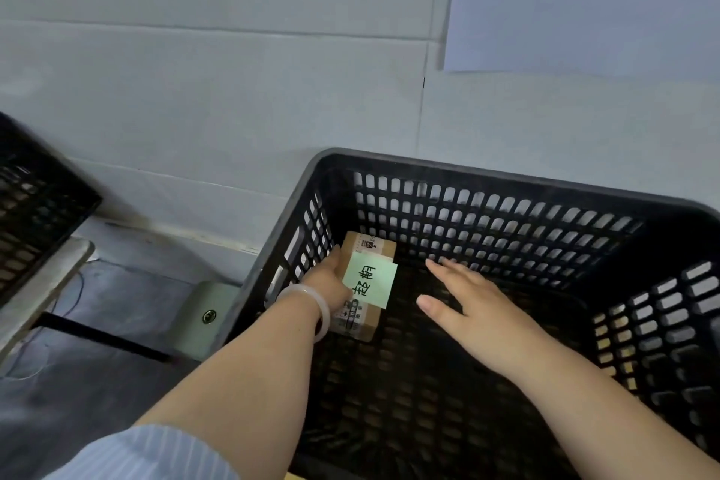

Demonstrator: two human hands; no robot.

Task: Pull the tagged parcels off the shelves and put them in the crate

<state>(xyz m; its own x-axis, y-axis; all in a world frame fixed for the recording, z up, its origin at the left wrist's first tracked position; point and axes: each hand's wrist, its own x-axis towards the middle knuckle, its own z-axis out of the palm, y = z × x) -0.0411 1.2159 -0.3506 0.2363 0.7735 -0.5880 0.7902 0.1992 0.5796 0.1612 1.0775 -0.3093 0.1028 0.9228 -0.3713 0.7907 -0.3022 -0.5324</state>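
Both arms are stretched into the black crate (307, 183). A brown parcel (368, 245) with a green tag (370, 281) is clamped by the left hand (329, 277); the right hand (471, 304) is held flat, fingers apart. It should be laid down gently before being let go.

Pale tiled wall (233, 90) fills top half. White paper sheet (584, 12) w/ dark handwriting at 1 o'clock. Dark grey floor (97, 382) at 8 o'clock, green metal bracket (206, 318) nr wall base. Light dim, cool.

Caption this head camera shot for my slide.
Left hand sets a green-tagged cardboard parcel into the black crate; right hand open.
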